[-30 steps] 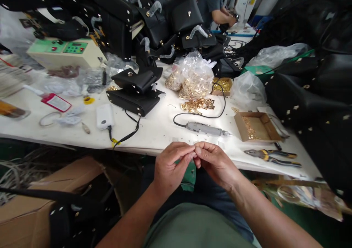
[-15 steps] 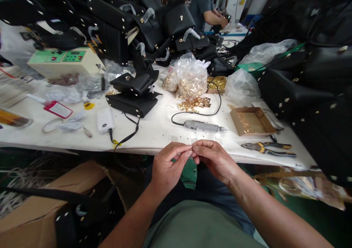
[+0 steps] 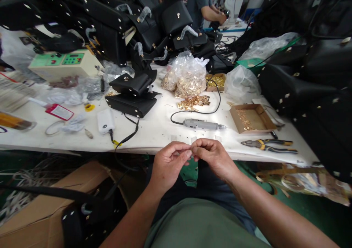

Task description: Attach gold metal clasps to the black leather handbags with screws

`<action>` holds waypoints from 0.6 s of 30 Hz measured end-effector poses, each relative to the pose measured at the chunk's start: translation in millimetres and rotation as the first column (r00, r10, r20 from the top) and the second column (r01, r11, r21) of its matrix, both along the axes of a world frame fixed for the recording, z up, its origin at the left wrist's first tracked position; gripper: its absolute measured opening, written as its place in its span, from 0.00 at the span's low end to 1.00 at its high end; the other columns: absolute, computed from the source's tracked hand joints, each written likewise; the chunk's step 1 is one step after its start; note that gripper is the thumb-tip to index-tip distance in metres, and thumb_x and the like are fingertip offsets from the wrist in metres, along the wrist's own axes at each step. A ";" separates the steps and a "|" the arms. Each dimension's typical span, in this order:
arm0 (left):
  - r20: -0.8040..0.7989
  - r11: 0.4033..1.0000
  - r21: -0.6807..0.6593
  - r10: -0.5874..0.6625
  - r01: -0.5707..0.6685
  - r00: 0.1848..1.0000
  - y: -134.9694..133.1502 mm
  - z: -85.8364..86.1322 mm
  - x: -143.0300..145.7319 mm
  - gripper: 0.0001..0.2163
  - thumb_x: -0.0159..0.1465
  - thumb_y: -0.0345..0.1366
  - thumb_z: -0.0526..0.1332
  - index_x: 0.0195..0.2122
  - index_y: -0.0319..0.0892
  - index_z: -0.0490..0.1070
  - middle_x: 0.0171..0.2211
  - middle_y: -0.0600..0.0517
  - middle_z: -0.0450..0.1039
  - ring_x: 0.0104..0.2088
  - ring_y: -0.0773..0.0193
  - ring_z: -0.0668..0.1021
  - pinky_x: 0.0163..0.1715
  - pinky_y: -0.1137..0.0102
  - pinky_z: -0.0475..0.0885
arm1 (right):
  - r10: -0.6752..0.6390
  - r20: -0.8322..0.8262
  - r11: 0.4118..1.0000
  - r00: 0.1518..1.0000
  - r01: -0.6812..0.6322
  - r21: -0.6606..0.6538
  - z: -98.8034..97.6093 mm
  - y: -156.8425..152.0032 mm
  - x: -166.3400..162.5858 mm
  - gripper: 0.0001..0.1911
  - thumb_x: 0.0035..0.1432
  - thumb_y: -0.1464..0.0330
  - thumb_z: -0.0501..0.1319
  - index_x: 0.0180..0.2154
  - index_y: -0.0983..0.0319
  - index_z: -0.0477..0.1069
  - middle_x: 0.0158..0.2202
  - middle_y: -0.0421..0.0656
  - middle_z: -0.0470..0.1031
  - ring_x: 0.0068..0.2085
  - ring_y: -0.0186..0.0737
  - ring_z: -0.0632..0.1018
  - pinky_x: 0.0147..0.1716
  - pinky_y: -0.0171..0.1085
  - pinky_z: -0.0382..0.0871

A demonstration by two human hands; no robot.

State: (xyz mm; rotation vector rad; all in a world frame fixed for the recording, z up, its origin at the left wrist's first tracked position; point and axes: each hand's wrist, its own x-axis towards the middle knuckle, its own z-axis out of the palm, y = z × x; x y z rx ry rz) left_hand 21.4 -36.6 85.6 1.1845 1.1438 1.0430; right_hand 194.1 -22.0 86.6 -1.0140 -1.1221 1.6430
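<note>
My left hand [image 3: 171, 163] and my right hand [image 3: 213, 156] meet fingertip to fingertip just in front of the table's near edge. Both are closed in a pinch, and whatever lies between the fingertips is too small to make out. Beyond them on the white table [image 3: 154, 134] lies a grey electric screwdriver [image 3: 202, 125] with a black cord, its bit pointing right. To its right stands a shallow cardboard box [image 3: 255, 119] with small gold pieces inside. Pliers [image 3: 268, 144] with black and yellow handles lie near the front edge.
Gold fittings [image 3: 194, 102] lie loose before a clear bag [image 3: 189, 79] of more. A black handbag [image 3: 133, 94] stands left of centre, near a white adapter [image 3: 105, 121]. Black bags [image 3: 176, 17] pile up behind. A control box [image 3: 64, 65] sits back left; a person [image 3: 200, 4] works beyond.
My hands stay pinched together at nearly the same spot, the fingers shifting slightly. The view has tilted a little; nothing on the table has visibly moved.
</note>
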 end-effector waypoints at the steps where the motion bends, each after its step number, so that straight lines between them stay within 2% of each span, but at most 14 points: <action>1: 0.026 0.999 -0.037 0.000 0.001 1.000 0.2 0.2 0.2 0.10 0.63 0.40 0.70 0.40 0.40 0.80 0.35 0.51 0.80 0.30 0.65 0.82 0.29 0.73 0.81 | 0.008 0.016 1.000 1.000 -0.009 0.028 1.5 -0.5 0.7 0.07 0.60 0.67 0.66 0.30 0.63 0.77 0.25 0.38 0.75 0.28 0.32 0.73 0.31 0.32 0.66; 7: 0.123 0.995 -0.100 0.020 -0.008 0.992 -3.9 0.3 0.2 0.10 0.61 0.38 0.72 0.39 0.38 0.79 0.28 0.53 0.79 0.28 0.67 0.80 0.27 0.74 0.80 | 0.051 0.080 0.996 0.996 -0.056 0.063 8.5 -3.6 4.3 0.05 0.58 0.68 0.66 0.31 0.63 0.77 0.26 0.38 0.76 0.28 0.32 0.73 0.31 0.32 0.66; 13: 0.214 0.988 -0.147 -0.020 0.052 0.977 -0.3 -2.5 -1.9 0.10 0.59 0.38 0.73 0.37 0.38 0.79 0.27 0.52 0.79 0.29 0.65 0.81 0.26 0.73 0.79 | 0.080 0.219 0.992 0.972 -0.100 0.083 12.8 3.0 7.8 0.08 0.57 0.65 0.66 0.30 0.64 0.77 0.26 0.41 0.78 0.28 0.34 0.73 0.30 0.33 0.68; 16: 0.241 0.981 -0.192 0.045 0.002 0.970 -1.7 0.2 -1.4 0.13 0.55 0.40 0.76 0.35 0.37 0.79 0.30 0.51 0.79 0.29 0.64 0.81 0.25 0.73 0.79 | 0.095 0.299 0.984 0.950 -0.136 0.117 17.9 -3.3 12.7 0.11 0.58 0.62 0.65 0.30 0.63 0.76 0.26 0.42 0.77 0.29 0.37 0.75 0.30 0.33 0.69; 18: 0.261 0.964 -0.261 0.117 -0.047 0.958 -13.4 3.8 3.3 0.17 0.50 0.43 0.78 0.34 0.36 0.80 0.31 0.49 0.80 0.28 0.65 0.81 0.25 0.73 0.78 | 0.105 0.383 0.970 0.918 -0.180 0.165 18.5 -10.8 12.3 0.13 0.60 0.59 0.64 0.30 0.61 0.77 0.27 0.42 0.77 0.29 0.38 0.76 0.30 0.33 0.70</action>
